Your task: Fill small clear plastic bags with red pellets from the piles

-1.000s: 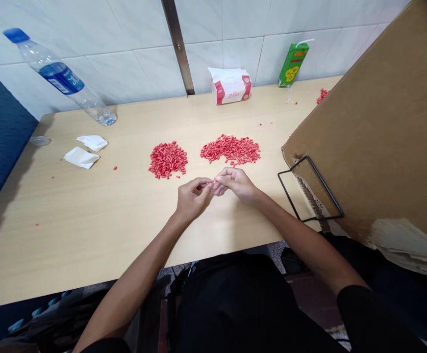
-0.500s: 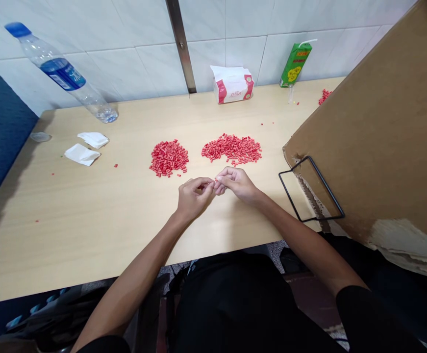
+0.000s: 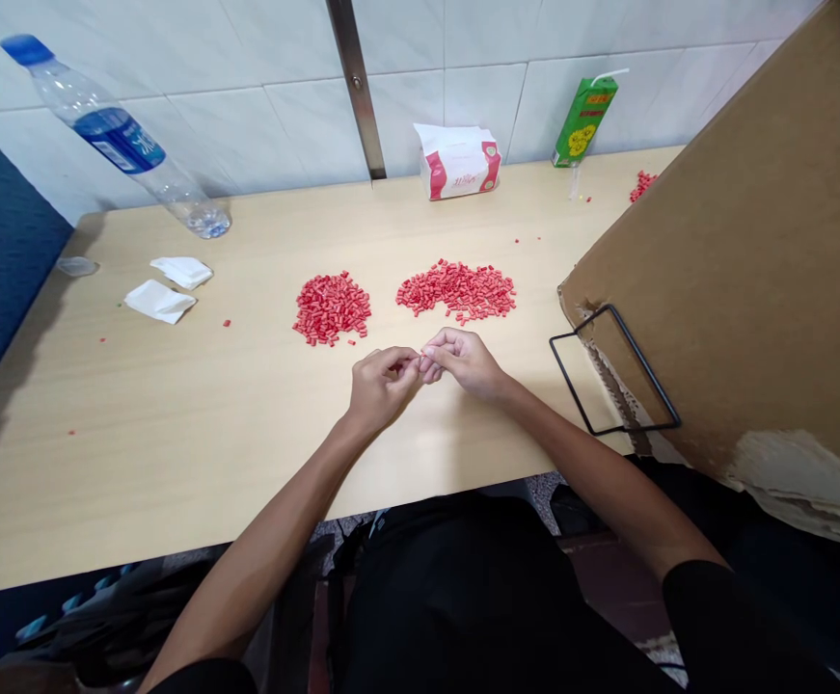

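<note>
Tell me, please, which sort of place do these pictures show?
Probably a simple indoor workplace, though nothing names it: two heaps of small red pieces lie on a wooden-looking table against a tiled wall, with a large worn cardboard panel at the right.

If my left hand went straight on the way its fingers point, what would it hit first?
Your left hand would most likely meet your right hand first, at its fingertips, where a tiny reddish piece shows; whether the hands touch is unclear.
</note>
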`<state>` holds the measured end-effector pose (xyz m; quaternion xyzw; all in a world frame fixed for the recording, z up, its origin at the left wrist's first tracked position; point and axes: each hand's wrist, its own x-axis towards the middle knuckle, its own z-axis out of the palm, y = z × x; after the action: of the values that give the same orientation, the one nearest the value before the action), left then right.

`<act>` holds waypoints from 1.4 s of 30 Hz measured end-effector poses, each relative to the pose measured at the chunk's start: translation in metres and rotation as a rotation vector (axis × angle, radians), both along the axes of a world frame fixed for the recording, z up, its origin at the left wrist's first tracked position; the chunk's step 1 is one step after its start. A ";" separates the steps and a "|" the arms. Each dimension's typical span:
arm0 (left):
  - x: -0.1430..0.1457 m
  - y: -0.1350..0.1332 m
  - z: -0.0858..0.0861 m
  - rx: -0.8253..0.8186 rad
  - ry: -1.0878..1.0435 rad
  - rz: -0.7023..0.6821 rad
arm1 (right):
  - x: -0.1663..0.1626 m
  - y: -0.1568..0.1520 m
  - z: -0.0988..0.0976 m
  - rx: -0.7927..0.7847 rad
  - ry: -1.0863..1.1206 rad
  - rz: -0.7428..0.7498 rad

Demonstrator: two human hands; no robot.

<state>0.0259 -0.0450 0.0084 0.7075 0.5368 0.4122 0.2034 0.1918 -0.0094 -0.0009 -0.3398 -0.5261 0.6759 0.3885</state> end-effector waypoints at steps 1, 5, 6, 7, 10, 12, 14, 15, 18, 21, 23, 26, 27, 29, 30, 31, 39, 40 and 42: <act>0.000 0.000 0.000 0.003 0.001 0.000 | 0.000 0.000 0.000 0.004 0.000 -0.008; 0.000 0.000 0.000 0.020 0.004 0.006 | -0.002 -0.001 -0.003 0.017 0.024 -0.032; 0.001 0.000 -0.001 0.026 0.005 0.010 | -0.003 -0.002 -0.004 0.022 0.028 -0.037; 0.001 0.000 -0.001 0.032 0.007 0.012 | -0.003 -0.002 -0.004 0.027 0.029 -0.039; 0.001 0.000 -0.001 0.047 0.017 0.018 | -0.004 -0.002 -0.005 0.037 0.027 -0.051; 0.001 0.000 -0.001 0.059 0.029 0.020 | -0.004 -0.003 -0.005 0.037 0.028 -0.056; 0.002 0.000 -0.001 0.077 0.045 0.023 | -0.005 -0.003 -0.005 0.039 0.030 -0.065; 0.002 0.001 0.000 0.086 0.054 0.023 | -0.005 -0.004 -0.005 0.041 0.030 -0.071; 0.003 0.001 0.000 0.120 0.080 0.022 | -0.006 -0.005 -0.004 0.049 0.018 -0.087; 0.003 0.001 0.000 0.155 0.106 0.023 | -0.007 -0.006 -0.005 0.069 -0.001 -0.105; 0.003 0.001 0.000 0.168 0.121 0.027 | -0.007 -0.006 -0.005 0.088 -0.014 -0.117; 0.003 0.001 0.000 0.157 0.127 0.030 | -0.007 -0.008 -0.006 0.115 -0.029 -0.129; 0.002 0.001 0.000 0.150 0.127 0.031 | -0.007 -0.008 -0.006 0.123 -0.034 -0.134; 0.002 0.001 0.000 0.146 0.132 0.031 | -0.008 -0.009 -0.006 0.140 -0.041 -0.144; 0.002 0.001 0.000 0.151 0.135 0.028 | -0.008 -0.009 -0.006 0.149 -0.043 -0.149; 0.003 0.001 0.000 0.160 0.139 0.024 | -0.008 -0.009 -0.006 0.158 -0.044 -0.151; 0.004 0.002 -0.001 0.088 0.132 0.067 | -0.007 -0.009 -0.005 0.160 -0.044 -0.159; 0.004 0.002 -0.001 0.076 0.125 0.075 | -0.008 -0.009 -0.005 0.159 -0.042 -0.159; 0.004 0.002 0.000 0.061 0.113 0.077 | -0.008 -0.009 -0.005 0.158 -0.040 -0.157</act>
<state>0.0299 -0.0434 0.0079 0.7144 0.5615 0.3951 0.1351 0.1842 -0.0188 -0.0061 -0.3618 -0.5570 0.5928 0.4554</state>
